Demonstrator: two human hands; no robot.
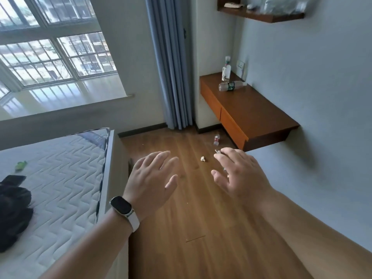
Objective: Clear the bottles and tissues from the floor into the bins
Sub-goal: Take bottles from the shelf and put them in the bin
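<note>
Both hands out in front over the floor (181,238), nothing held. Left hand (153,178): fingers (161,158) straight and spread apart, watch (121,206) on the wrist. Right hand (237,174): also loose and apart, thumb out to the side.

Targets lie ahead of the hands, near the far wall and under the tabletop (257,109) edge. The floor bottle (216,139) is on its side, small clear plastic w/ a red label. Looks empty, so prob. light, crushable and apt to roll. Best taken round the mid body, not the cap end. Tissue wad (203,158) sits between the two hands in view, well apart from the bottle. It's soft, near weightless, and a fingertip pinch from above should do. The 2nd scrap (217,151) shows just past the right fingertips, partly hidden; prob. tissue, can't confirm.

Count on floor: 1 bottle, 1 sure tissue, 1 likely tissue. On the tabletop: 2 more bottles, an upright bottle (226,69) at the back and a lying bottle (231,86) just in front of it. No bins in view. Nothing picked up yet, so the task looks to be at its start.
</note>
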